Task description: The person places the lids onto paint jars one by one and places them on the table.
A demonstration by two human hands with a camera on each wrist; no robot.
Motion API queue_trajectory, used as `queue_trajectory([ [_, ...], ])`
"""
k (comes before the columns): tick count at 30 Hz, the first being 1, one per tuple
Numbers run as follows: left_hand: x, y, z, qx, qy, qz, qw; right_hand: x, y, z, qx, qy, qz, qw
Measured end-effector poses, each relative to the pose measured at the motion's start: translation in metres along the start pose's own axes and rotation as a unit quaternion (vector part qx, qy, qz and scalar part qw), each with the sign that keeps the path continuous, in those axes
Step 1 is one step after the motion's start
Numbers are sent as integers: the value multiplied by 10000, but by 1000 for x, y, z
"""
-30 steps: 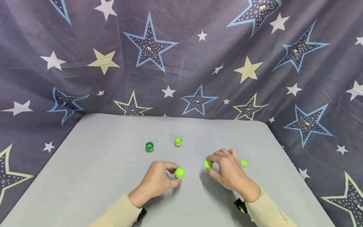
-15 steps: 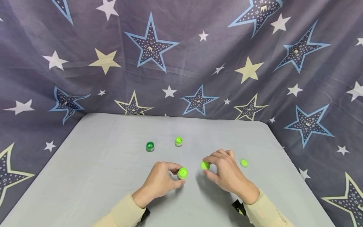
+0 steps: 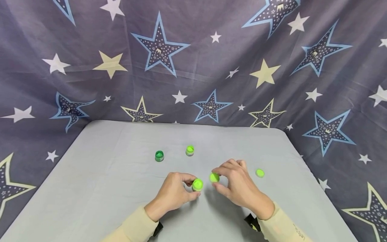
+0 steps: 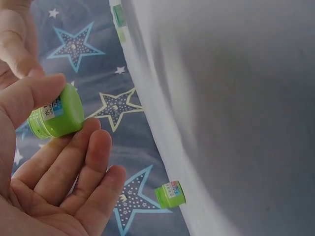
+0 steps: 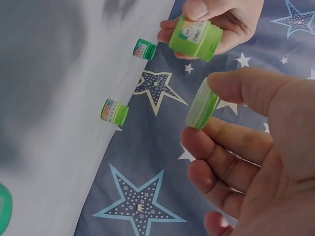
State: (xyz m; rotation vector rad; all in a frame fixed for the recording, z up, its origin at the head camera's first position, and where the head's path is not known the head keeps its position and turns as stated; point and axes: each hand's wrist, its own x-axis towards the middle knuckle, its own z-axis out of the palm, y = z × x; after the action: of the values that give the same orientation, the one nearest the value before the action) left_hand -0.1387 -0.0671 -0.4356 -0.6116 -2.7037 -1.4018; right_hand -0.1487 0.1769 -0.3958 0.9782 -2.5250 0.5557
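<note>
In the head view my left hand (image 3: pixel 175 191) pinches a small light-green paint jar (image 3: pixel 197 185) between thumb and fingers. The jar is uncapped, its mouth facing up. The left wrist view shows the labelled side of this jar (image 4: pixel 59 113). My right hand (image 3: pixel 239 183) grips a round light-green lid (image 3: pixel 214 177) by its edge, tilted, just to the right of the jar. From the right wrist, the lid (image 5: pixel 203 104) appears between thumb and fingertips, apart from the jar (image 5: pixel 194 39).
Farther back on the grey-white table (image 3: pixel 121 201) stand a dark-green open jar (image 3: pixel 159 156) and another light-green open jar (image 3: pixel 189 151). A light-green lid (image 3: pixel 259 173) lies right of my right hand. Behind the table hangs a star-patterned cloth (image 3: pixel 193 84).
Both hands have drawn closer together: the left hand with the jar moved slightly right, and the right hand with the lid moved left. The things on the table stayed put.
</note>
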Motion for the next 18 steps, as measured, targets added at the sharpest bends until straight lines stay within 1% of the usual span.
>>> queue_trajectory([
  [10, 1, 2, 2, -48, -55, -82, 9999, 5, -12, 0, 86, 53, -152, 9998],
  [18, 1, 1, 2, -56, -15, -119, 9999, 10, -20, 4, 217, -25, -271, 9994],
])
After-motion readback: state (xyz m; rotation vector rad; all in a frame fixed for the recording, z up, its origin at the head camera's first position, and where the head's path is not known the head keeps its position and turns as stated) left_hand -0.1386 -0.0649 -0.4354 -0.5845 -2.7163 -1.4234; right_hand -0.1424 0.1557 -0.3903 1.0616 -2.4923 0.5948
